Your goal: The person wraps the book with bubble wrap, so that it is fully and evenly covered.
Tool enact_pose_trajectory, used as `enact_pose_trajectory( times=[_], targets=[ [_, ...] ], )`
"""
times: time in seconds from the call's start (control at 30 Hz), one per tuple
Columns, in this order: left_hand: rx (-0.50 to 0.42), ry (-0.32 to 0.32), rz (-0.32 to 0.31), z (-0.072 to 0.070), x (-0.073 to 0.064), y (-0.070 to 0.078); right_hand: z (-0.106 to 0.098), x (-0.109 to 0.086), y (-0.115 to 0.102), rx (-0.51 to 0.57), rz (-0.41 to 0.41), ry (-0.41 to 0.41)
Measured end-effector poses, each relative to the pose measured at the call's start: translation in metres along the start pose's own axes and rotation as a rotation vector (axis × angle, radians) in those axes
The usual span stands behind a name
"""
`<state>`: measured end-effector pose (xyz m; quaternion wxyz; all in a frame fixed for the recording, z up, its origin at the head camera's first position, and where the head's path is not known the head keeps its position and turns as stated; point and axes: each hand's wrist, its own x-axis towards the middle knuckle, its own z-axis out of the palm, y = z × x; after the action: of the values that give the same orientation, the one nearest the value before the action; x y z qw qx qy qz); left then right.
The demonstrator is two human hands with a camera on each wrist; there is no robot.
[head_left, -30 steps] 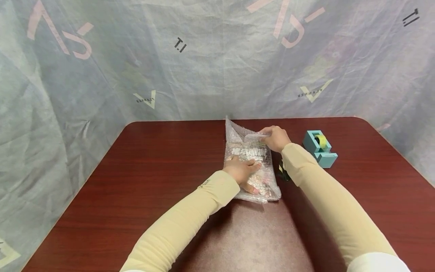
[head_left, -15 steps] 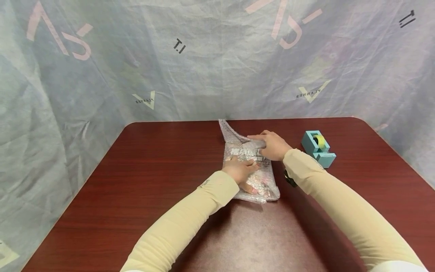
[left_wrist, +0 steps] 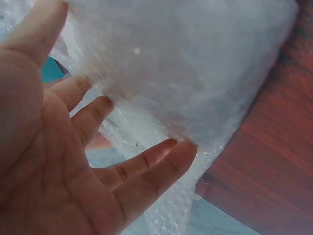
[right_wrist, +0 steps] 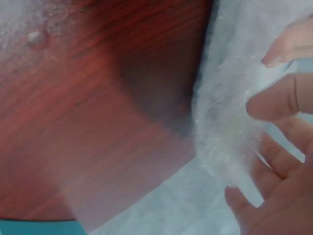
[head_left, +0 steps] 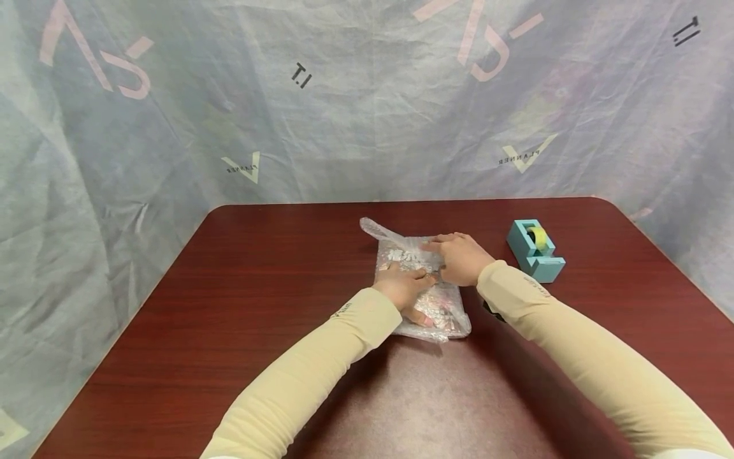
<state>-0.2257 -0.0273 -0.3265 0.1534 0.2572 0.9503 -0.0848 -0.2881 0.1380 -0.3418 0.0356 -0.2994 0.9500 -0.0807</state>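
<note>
A flat, book-like item wrapped in bubble wrap (head_left: 444,306) lies on the table, with printing visible through the wrap. My left hand (head_left: 403,290) rests spread on its middle; in the left wrist view the fingertips (left_wrist: 183,154) touch the wrap. With extended fingers, my right hand (head_left: 461,258) presses the folded top flap of the wrap (head_left: 407,242) onto the package. The flap's left corner sticks out past the package's upper left edge. In the right wrist view, bubble wrap (right_wrist: 225,107) lies against the right fingers, which stand apart.
A light blue tape dispenser (head_left: 536,252) with a yellow roll stands to the right on the dark red table (head_left: 275,287). A small dark object (head_left: 493,311) shows partly beneath the right sleeve. A printed grey sheet (head_left: 344,127) hangs behind and at the sides.
My right hand has moved down toward me, folding the wrap's upper flap lower over the package. The flap's raised left corner has come down and leftward. My left hand stays in place.
</note>
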Motion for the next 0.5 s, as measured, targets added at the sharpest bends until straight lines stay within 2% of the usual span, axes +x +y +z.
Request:
enact_pose_trajectory(
  times=[0.13,0.33,0.5],
  targets=[
    [0.005,-0.004,0.003,0.000,0.001,0.000,0.002,0.002,-0.007,-0.064,0.004,-0.036],
    [0.019,0.008,0.017,0.001,0.002,0.001,0.007,0.006,-0.015,-0.209,-0.039,-0.008],
    [0.036,0.011,0.002,0.001,0.000,0.002,0.005,0.005,-0.021,-0.171,-0.056,-0.010]
  ],
)
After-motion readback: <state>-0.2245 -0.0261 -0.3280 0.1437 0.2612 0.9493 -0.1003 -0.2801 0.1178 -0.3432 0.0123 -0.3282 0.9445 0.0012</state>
